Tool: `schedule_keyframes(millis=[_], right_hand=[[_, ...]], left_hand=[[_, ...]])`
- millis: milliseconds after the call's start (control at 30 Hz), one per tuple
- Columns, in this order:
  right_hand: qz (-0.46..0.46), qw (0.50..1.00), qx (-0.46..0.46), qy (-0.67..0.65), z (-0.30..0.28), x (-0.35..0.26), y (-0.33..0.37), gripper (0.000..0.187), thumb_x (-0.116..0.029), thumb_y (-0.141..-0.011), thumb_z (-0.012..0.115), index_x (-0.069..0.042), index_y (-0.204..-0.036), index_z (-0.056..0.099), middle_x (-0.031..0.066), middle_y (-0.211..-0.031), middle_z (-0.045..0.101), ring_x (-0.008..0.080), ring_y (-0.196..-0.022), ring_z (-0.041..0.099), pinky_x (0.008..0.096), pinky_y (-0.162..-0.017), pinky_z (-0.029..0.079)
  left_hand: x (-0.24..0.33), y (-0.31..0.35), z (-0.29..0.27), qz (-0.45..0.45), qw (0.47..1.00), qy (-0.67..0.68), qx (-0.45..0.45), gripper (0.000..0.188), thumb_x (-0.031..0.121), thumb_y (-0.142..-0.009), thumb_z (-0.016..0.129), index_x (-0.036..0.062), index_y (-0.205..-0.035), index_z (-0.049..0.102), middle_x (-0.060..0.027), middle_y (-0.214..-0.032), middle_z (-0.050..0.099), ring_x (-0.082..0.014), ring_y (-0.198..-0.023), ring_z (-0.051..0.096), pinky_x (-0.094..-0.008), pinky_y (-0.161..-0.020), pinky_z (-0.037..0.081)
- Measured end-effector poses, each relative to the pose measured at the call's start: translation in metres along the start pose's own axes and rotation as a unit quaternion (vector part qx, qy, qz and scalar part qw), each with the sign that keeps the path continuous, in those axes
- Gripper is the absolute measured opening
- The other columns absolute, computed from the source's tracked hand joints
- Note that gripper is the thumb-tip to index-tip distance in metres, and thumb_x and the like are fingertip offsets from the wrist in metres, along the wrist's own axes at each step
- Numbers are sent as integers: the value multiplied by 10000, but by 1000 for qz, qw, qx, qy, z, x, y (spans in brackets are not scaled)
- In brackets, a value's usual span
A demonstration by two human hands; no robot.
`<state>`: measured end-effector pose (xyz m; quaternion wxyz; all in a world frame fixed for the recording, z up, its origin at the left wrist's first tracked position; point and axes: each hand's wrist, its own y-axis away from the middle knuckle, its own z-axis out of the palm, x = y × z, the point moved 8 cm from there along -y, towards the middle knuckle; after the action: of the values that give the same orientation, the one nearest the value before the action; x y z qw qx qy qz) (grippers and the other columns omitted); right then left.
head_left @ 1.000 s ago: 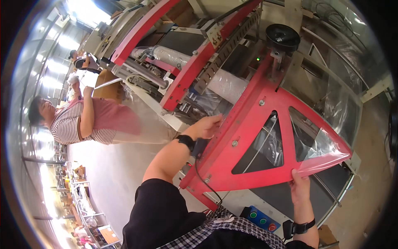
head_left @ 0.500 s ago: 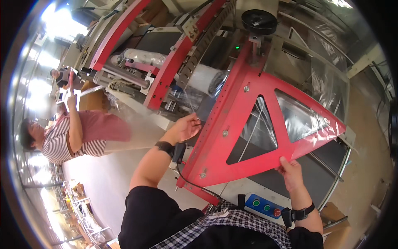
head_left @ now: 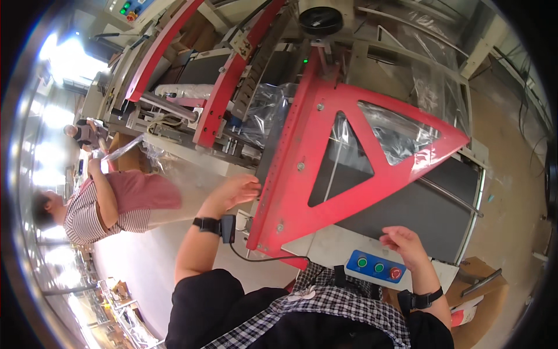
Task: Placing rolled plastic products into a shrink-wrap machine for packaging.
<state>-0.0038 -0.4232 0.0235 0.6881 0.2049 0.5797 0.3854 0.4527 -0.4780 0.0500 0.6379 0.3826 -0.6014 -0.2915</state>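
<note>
Fingers (head_left: 392,234) loosely curled, empty, left hand (head_left: 232,190) beside red frame (head_left: 369,145), right hand (head_left: 406,244) near buttons (head_left: 379,268)

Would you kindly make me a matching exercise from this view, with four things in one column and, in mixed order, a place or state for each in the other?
Things:
1. large flat triangular red plate
2. rectangular blue control panel
3. round black dish-shaped part
4. person's bare right hand

Places or states:
A. near the picture's top edge
B. just above the panel in the picture, holding nothing visible
C. pierced right through in two places
D. fitted with two green buttons and a red button

Right pairs: 1-C, 2-D, 3-A, 4-B
</note>
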Motion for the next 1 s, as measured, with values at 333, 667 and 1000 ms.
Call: schedule_keyframes(millis=[333,667,1000], right_hand=[[-129,954,182,-200,-148,119,165,182,-228,-876,583,-47,-856,584,15,-773,596,103,-661,568,249,-663,478],[-45,857,424,-291,-270,409,359,241,-298,-853,600,-58,-880,595,15,-713,598,70,-632,537,199,-608,424],[178,798,560,-132,-363,636,291,962,-516,-634,725,94,-1287,370,266,-1288,443,332,-1216,439,365,-1005,359]], left_hand=[[33,136,259,516,805,-289,-57,83,80,-831,583,24,-891,595,-34,-791,599,-110,-739,573,-251,-677,459],[-224,244,565,380,466,-606,-520,336,203,-805,623,27,-1086,570,-148,-1019,601,-302,-969,565,-363,-846,449],[-344,222,738,593,395,-610,-346,726,264,-768,674,-12,-1336,315,-259,-1344,348,-405,-1241,332,-454,-1026,284]])
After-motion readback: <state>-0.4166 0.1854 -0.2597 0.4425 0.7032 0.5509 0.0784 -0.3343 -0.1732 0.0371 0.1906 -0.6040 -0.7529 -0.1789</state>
